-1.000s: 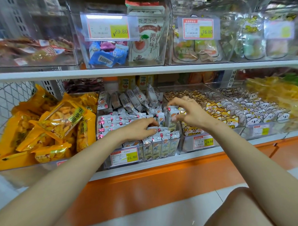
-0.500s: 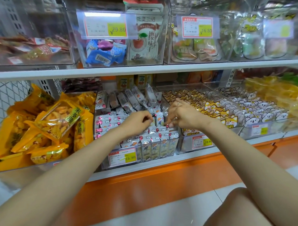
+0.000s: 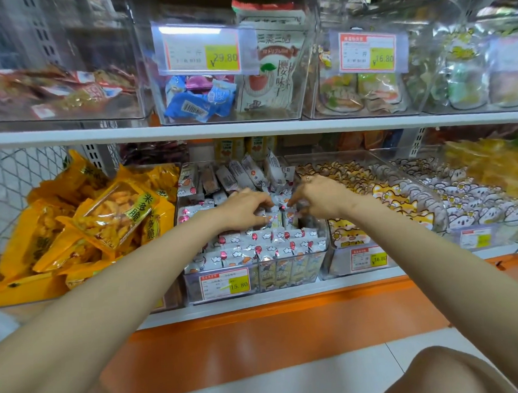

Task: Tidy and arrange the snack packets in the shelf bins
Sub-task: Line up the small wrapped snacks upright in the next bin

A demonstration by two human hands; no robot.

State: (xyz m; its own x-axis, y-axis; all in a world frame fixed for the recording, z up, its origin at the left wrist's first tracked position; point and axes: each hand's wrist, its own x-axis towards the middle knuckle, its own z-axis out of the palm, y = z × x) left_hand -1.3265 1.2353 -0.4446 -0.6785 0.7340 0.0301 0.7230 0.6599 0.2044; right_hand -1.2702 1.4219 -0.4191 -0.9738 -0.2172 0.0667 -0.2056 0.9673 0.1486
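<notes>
While both hands (image 3: 243,210) (image 3: 320,198) pinch small packets (image 3: 272,246), clear bin (image 3: 193,284), white shelf (image 3: 249,128), orange base (image 3: 258,339), pale floor.

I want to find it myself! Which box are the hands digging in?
Look at the lower shelf, under the white board. The box in the middle holds small silver packets standing in rows, and both hands are in it. It has the 15.80 price tag; big yellow bags sit left, fox packets right.

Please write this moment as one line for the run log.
stage: arranging | left hand: on small white snack packets | right hand: same packets | place: clear plastic bin with 15.80 price tag, lower shelf
</notes>
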